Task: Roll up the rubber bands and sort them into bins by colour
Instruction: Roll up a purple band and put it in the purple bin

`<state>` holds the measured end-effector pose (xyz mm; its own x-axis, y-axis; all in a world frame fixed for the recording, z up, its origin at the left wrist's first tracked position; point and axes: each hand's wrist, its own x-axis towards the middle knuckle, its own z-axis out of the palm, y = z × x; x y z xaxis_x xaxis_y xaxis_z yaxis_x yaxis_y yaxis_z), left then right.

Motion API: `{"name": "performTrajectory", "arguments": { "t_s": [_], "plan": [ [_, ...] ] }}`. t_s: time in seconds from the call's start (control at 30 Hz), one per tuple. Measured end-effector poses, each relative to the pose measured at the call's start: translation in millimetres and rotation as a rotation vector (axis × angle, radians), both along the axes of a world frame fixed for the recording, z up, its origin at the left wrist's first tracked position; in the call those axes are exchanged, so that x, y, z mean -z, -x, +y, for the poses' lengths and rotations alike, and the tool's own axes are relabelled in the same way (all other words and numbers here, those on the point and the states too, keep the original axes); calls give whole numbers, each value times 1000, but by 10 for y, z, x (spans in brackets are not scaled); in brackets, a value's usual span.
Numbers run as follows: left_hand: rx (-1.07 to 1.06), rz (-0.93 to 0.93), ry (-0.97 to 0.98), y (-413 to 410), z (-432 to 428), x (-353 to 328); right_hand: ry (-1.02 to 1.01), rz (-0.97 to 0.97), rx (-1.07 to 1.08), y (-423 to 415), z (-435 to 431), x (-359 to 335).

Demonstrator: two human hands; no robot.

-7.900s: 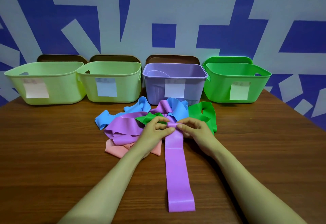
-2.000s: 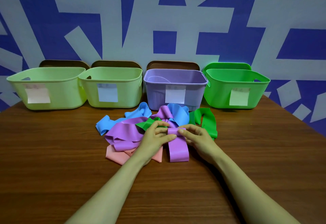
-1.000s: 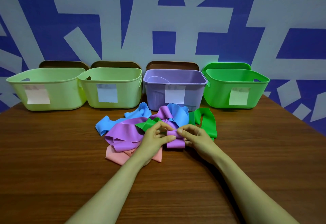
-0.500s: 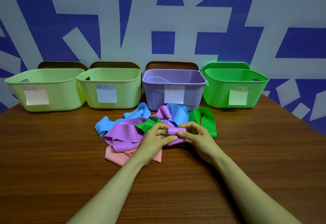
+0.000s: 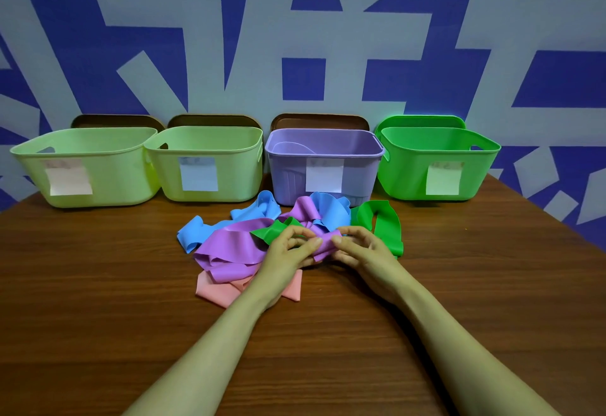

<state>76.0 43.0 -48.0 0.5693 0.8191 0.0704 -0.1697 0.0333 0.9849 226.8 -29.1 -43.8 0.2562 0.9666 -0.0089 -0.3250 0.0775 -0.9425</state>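
Brown wooden table (image 5: 98,301): near its far edge, left hand (image 5: 288,250) and right hand (image 5: 364,248) pinch a rolled purple rubber band (image 5: 324,245) between their fingertips, over the loose bands.

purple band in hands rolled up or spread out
Rolled up: the purple band is a bundle pinched by left hand and right hand, no flat tail.

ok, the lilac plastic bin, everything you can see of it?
The lilac plastic bin is rectangular, with thin rim and ribbed lower front. A pale paper note sticks on its front, writing unreadable. It stands upright on the wooden table between a pale green bin and a bright green bin. A blue rubber band lies in front of its base.
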Motion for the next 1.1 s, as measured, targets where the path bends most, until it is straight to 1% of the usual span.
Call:
{"name": "performTrajectory", "arguments": {
  "t_s": [0.07,0.17,0.4,0.53,0.67,0.77,0.87,1.0,1.1],
  "plan": [
    [-8,2,-14,9,-2,-4,0,-19,-4,15,8,1],
    [-17,32,-65,14,-11,-9,-6,-33,45,10,19,20],
    [10,172,-169,-7,-33,-1,-22,3,146,41,-31,-35],
    [30,178,-136,9,-50,10,-7,-36,151,51,-54,14],
    [21,211,-106,-17,-22,8,3,-69,202,26,-10,69],
    [36,278,-74,-69,-14,-99,76,-44,221,53,21,20],
    [40,328,-64,-132,29,-391,114,-3,210,54,106,-225],
    [-20,305,-26,-213,242,-940,109,-127,230,-60,387,-859],
    [-43,294,-22,-286,444,-1377,117,-171,226,-146,601,-1320]
  ]
}}
